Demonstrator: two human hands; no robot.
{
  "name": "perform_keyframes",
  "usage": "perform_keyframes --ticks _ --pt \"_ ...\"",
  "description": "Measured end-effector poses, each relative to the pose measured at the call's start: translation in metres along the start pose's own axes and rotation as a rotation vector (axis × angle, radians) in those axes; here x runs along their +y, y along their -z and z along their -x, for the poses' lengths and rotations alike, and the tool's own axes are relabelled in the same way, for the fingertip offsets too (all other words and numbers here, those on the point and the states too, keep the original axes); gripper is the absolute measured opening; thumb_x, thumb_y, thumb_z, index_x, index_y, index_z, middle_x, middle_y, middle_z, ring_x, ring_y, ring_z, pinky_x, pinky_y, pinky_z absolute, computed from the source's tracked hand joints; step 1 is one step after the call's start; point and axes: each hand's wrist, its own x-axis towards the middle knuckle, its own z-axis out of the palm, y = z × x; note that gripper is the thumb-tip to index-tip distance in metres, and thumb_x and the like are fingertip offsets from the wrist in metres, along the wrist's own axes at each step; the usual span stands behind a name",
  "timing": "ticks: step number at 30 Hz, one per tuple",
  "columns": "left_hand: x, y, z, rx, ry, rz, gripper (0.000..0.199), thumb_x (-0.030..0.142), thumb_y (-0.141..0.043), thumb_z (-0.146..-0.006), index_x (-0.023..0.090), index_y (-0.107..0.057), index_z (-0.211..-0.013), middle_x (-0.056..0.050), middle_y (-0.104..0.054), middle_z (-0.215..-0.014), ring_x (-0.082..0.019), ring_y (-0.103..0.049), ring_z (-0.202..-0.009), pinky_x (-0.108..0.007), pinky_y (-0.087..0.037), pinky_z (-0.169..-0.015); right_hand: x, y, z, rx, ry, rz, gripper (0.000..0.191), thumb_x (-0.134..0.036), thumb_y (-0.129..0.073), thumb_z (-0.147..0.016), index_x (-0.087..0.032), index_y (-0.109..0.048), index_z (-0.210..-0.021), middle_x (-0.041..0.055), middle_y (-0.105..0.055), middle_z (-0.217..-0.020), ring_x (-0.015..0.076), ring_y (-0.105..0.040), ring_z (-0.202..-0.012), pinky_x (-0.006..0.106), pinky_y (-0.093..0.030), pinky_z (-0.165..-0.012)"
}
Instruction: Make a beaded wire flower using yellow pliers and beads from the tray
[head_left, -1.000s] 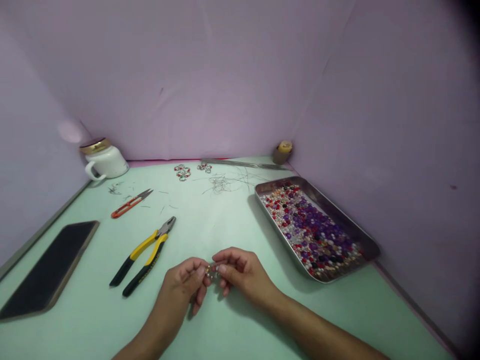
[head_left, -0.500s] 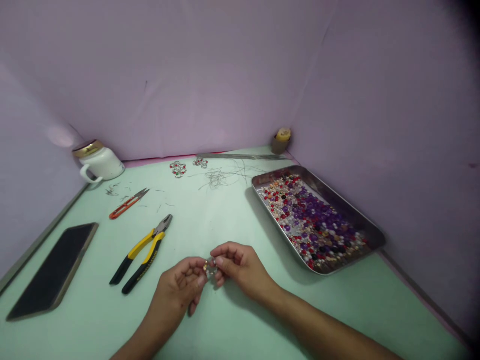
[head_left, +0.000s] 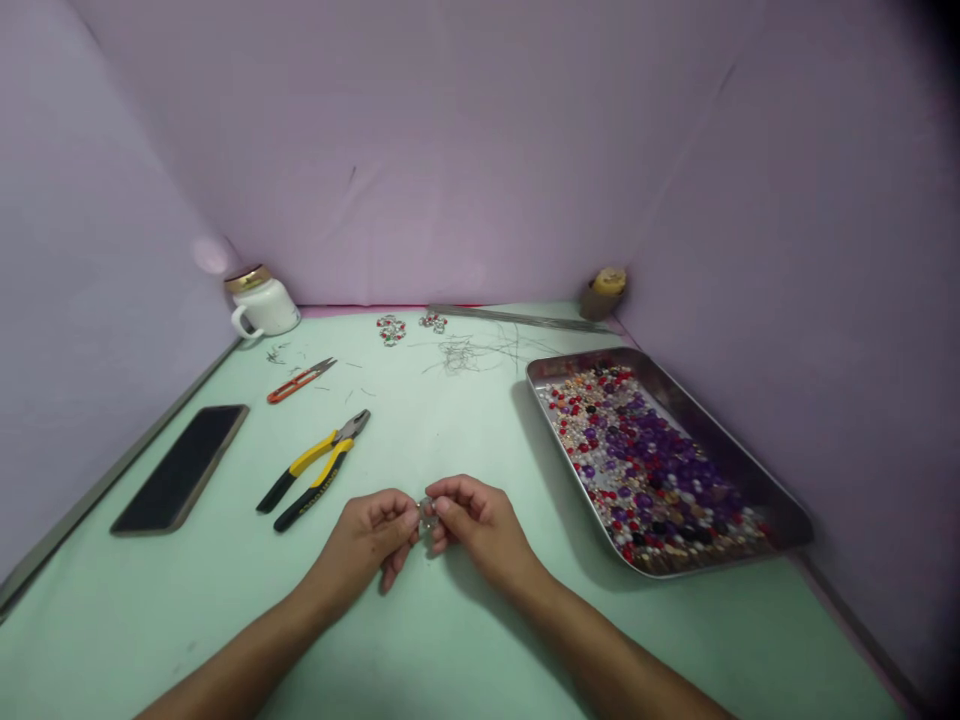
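Observation:
Between the fingertips of both hands is a small, clear and silvery beaded piece (head_left: 427, 514), partly covered by the fingers. My left hand (head_left: 379, 535) pinches its left side with thumb and forefinger. On the other side, my right hand (head_left: 474, 522) grips it between thumb and fingers. Pliers with yellow and black handles (head_left: 319, 470) lie to the left of the hands. A metal tray (head_left: 559, 450) of red, purple, white, gold and black beads stands to the right. Two small beaded pieces, one of them (head_left: 391, 331) larger, rest at the back of the green table.
Orange snips (head_left: 301, 381) and a dark phone (head_left: 180, 470) lie at the left. Behind them a white mug (head_left: 266, 308) leans on its side. Tangled thin wire (head_left: 459, 353), straight rods (head_left: 525, 319) and a small brown pot (head_left: 601, 298) are at the back.
The camera view has turned, so the table items appear farther right. Both hands stay together around the beaded piece, and the left fingers now cover more of it.

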Motion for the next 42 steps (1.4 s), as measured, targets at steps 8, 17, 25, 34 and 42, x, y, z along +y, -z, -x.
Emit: perform_keyframes --ticks 8,17,25,34,42 --pt "-0.003 0.006 -0.002 -0.04 0.022 0.107 0.029 0.037 -0.047 -0.08 0.014 -0.05 -0.062 0.004 -0.047 -0.04 -0.006 -0.038 -0.032 -0.016 -0.031 -0.029 0.0 -0.003 0.006 -0.064 0.052 0.147 0.029 -0.031 -0.064 -0.067 -0.013 -0.06 -0.091 0.0012 -0.059 -0.066 0.0087 -0.052 -0.051 0.026 -0.047 -0.053" --pt "0.0 0.005 0.002 -0.015 -0.007 0.129 0.015 0.031 -0.05 -0.077 0.016 -0.049 -0.073 0.005 -0.05 -0.051 -0.007 -0.043 -0.036 -0.018 -0.034 -0.031 -0.001 -0.004 0.005 -0.014 0.056 0.16 0.026 -0.039 -0.057 -0.073 -0.013 -0.058 -0.073 -0.0009 -0.056 -0.054 0.0085 -0.052 -0.045 0.023 -0.045 -0.048" --pt "0.016 -0.001 -0.005 -0.02 0.157 0.016 0.011 0.014 -0.051 -0.06 0.015 -0.05 -0.071 0.006 -0.052 -0.049 -0.009 -0.05 -0.04 -0.022 -0.041 -0.041 -0.004 0.003 0.006 0.002 0.088 -0.045 0.029 -0.028 -0.074 -0.058 -0.012 -0.059 -0.078 -0.0014 -0.057 -0.058 0.0086 -0.053 -0.048 0.023 -0.045 -0.05" --pt "0.041 -0.002 -0.009 -0.036 0.027 -0.03 0.017 0.018 -0.056 -0.06 0.014 -0.054 -0.077 0.004 -0.054 -0.05 -0.009 -0.047 -0.043 -0.021 -0.036 -0.043 -0.009 0.0 0.005 0.035 0.012 -0.165 0.031 -0.035 -0.071 -0.062 -0.011 -0.059 -0.077 0.0009 -0.058 -0.063 0.0069 -0.052 -0.048 0.021 -0.046 -0.048" --pt "0.032 -0.018 -0.036 0.11 -0.196 0.077 0.01 0.023 -0.056 -0.064 0.015 -0.053 -0.068 0.004 -0.053 -0.047 -0.008 -0.047 -0.041 -0.021 -0.038 -0.044 -0.016 0.007 -0.022 0.082 0.136 0.009 0.029 -0.035 -0.07 -0.063 -0.012 -0.059 -0.076 0.0007 -0.059 -0.063 0.0076 -0.053 -0.046 0.021 -0.046 -0.045"
